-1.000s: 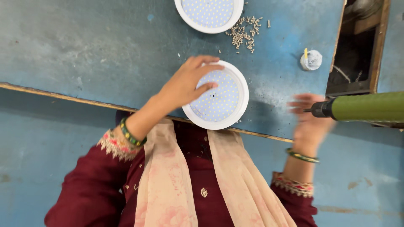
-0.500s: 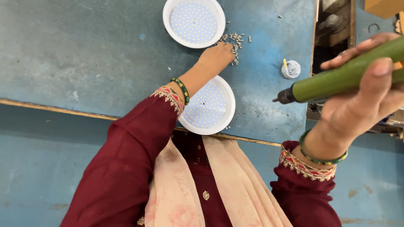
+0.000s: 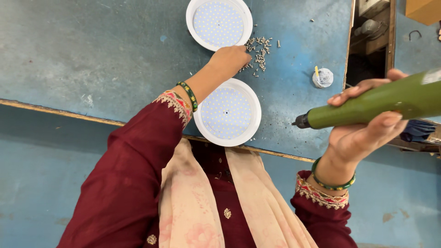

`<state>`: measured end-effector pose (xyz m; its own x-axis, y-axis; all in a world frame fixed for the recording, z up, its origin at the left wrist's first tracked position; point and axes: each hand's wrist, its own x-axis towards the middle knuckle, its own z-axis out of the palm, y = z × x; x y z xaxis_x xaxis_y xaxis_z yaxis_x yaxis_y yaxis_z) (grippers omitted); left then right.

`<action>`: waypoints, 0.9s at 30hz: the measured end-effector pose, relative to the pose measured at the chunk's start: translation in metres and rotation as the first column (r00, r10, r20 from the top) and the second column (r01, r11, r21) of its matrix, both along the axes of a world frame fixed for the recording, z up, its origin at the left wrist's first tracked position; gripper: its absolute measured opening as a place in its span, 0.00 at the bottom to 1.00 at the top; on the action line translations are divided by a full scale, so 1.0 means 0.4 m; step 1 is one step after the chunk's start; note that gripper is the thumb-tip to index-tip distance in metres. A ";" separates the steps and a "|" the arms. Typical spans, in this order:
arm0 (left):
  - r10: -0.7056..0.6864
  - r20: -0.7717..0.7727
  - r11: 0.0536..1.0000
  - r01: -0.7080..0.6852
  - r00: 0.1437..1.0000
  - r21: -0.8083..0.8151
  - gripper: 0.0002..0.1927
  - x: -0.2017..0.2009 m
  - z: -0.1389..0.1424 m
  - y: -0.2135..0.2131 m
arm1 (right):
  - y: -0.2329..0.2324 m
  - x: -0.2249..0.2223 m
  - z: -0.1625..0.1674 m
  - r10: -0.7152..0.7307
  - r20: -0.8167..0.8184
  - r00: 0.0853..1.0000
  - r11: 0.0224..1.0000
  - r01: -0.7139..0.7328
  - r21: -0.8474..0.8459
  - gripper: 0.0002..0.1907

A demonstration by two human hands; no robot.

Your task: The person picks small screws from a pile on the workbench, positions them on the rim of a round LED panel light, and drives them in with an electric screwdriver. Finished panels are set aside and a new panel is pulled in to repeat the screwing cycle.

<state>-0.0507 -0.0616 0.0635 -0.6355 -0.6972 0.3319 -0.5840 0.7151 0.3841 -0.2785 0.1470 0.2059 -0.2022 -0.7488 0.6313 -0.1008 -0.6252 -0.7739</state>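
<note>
Reaching into a scatter of small metal screws [image 3: 258,51] on the worn blue bench [image 3: 92,55], the left hand [image 3: 231,59] hides its fingertips, so its grip cannot be told. Nearer the body lies a round white LED panel [image 3: 227,112]. The right hand [image 3: 363,126] is wrapped around a green cylindrical electric screwdriver [image 3: 376,103], cut off at the frame edge.

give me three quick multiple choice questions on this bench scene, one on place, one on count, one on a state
1. Where is the left hand?
A. at the pile of screws
B. on the white cup
C. in the lap

2. How many round light panels lie on the table?
A. one
B. two
C. four

3. The green screwdriver is
A. lying on the table
B. held up in the right hand
C. hanging on a hook

A: fingers reach the screws.
B: far panel and near panel.
B: the hand grips it above the table.
</note>
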 end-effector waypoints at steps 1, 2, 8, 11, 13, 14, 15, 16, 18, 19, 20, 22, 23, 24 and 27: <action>-0.002 -0.013 1.000 0.003 1.000 0.019 0.04 0.005 -0.004 0.003 | 0.004 0.004 -0.005 -0.006 0.005 1.000 1.000 0.006 0.008 0.43; -0.004 -0.026 0.999 0.005 1.000 0.039 0.04 0.012 -0.006 0.003 | 0.008 0.009 -0.008 -0.004 0.014 1.000 1.000 0.004 0.014 0.44; 0.013 -0.324 0.983 0.047 0.946 0.177 0.02 0.066 0.016 0.040 | 0.020 0.039 -0.016 -0.002 0.050 0.999 0.998 -0.002 0.071 0.46; -0.135 -0.404 0.933 0.253 0.905 0.255 0.05 0.089 0.028 0.126 | 0.024 0.046 -0.021 0.002 0.078 0.997 0.996 -0.009 0.089 0.45; -0.134 -0.299 0.929 0.225 0.945 0.294 0.03 0.108 0.026 0.192 | 0.030 0.049 -0.025 0.000 0.081 0.997 0.996 -0.008 0.094 0.44; -0.130 -0.245 0.928 0.205 0.961 0.312 0.03 0.115 0.026 0.212 | 0.025 0.051 -0.029 0.004 0.071 0.997 0.996 -0.010 0.084 0.44; -0.123 -0.238 0.921 0.200 0.963 0.333 0.03 0.121 0.027 0.219 | 0.023 0.053 -0.032 0.013 0.069 0.998 0.997 -0.018 0.081 0.44; -0.114 -0.229 0.916 0.192 0.967 0.353 0.04 0.128 0.028 0.220 | 0.019 0.055 -0.034 0.021 0.066 0.998 0.997 -0.027 0.078 0.44; -0.105 -0.244 0.906 0.193 0.964 0.375 0.04 0.141 0.030 0.217 | 0.015 0.061 -0.037 0.041 0.072 0.997 0.995 -0.047 0.085 0.44; -0.107 -0.271 0.903 0.207 0.957 0.377 0.05 0.145 0.032 0.212 | 0.014 0.064 -0.037 0.049 0.073 0.996 0.995 -0.055 0.088 0.44; -0.109 -0.299 0.899 0.223 0.948 0.378 0.05 0.147 0.034 0.209 | 0.014 0.067 -0.037 0.054 0.068 0.996 0.994 -0.060 0.092 0.44; -0.090 -0.295 0.889 0.211 0.951 0.407 0.05 0.150 0.038 0.205 | 0.016 0.069 -0.034 0.060 0.052 0.997 0.993 -0.065 0.101 0.44; -0.080 -0.292 0.883 0.204 0.953 0.422 0.06 0.152 0.040 0.205 | 0.019 0.070 -0.032 0.063 0.041 0.997 0.992 -0.067 0.106 0.44; -0.071 -0.298 0.888 0.196 0.952 0.415 0.06 0.156 0.043 0.204 | 0.021 0.070 -0.031 0.061 0.035 0.998 0.992 -0.064 0.108 0.44; -0.043 -0.313 0.903 0.171 0.949 0.394 0.05 0.174 0.050 0.205 | 0.024 0.069 -0.030 0.042 0.021 0.999 0.993 -0.044 0.107 0.44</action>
